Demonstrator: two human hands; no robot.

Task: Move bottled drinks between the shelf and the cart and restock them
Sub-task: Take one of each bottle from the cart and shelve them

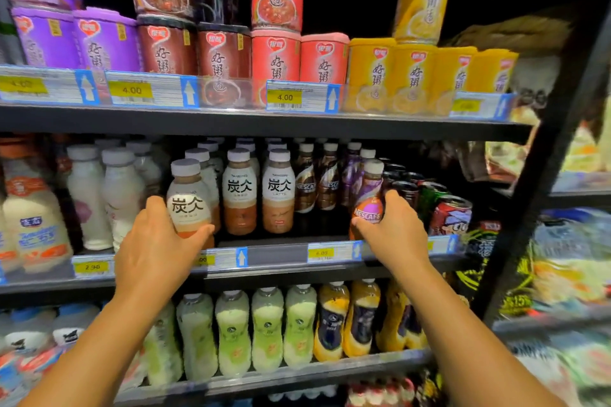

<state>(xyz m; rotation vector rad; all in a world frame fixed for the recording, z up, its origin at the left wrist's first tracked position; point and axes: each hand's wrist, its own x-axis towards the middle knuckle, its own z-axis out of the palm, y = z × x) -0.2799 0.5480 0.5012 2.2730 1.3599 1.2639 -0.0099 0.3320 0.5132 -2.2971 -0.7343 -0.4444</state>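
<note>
My left hand (155, 241) grips a latte bottle (189, 198) with a white label and grey cap at the front edge of the middle shelf (277, 256). My right hand (391, 228) grips a purple Nescafe bottle (370, 195) at the same shelf's front, further right. Between them two more latte bottles (259, 192) stand upright in rows, and brown Nescafe bottles (317, 182) stand behind. No cart is in view.
Porridge cans (274, 53) in purple, red and yellow fill the top shelf. White milk bottles (99, 195) stand left, drink cans (449, 211) right. Green and yellow bottles (267, 330) line the lower shelf. A black upright post (535, 175) borders the right side.
</note>
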